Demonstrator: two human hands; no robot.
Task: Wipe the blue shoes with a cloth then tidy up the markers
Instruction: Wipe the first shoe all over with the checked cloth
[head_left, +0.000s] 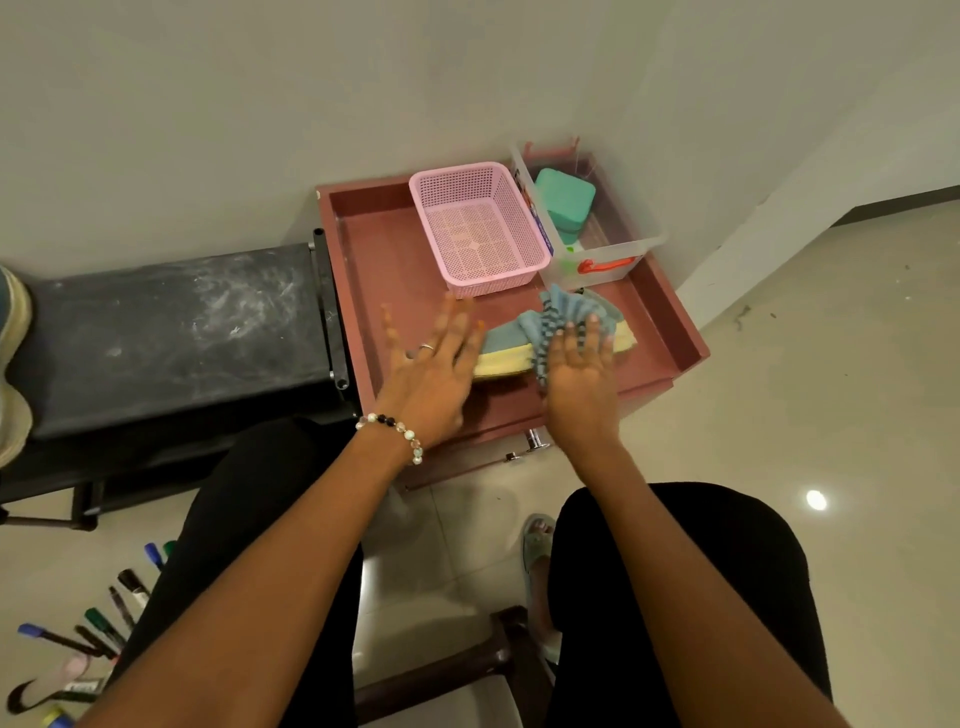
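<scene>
From the head camera I look down on both hands over a low reddish-brown tray-topped cabinet (363, 270). My right hand (582, 374) presses a blue checked cloth (558, 317) against the blue fabric shoe with a yellow sole (506, 358); its fingers lie fairly straight over the cloth, with folds bunched under the fingertips. My left hand (431, 374) is blurred, fingers spread and straight, lying over the shoe's other end. I cannot tell whether it touches the shoe. The two hands sit near each other, the shoe spanning the gap between them.

Just beyond the left hand's fingertips stands a pink perforated plastic basket (480, 228). Beyond the right hand is a clear plastic box with a red handle (597, 262), holding a teal case (563, 202).

Well to the left of the left hand, a second blue shoe with a pale sole (13, 358) rests on a black padded bench (176, 332). Below and left of the left forearm, coloured marker pens (104, 623) lie scattered on the pale tiled floor (779, 389).
</scene>
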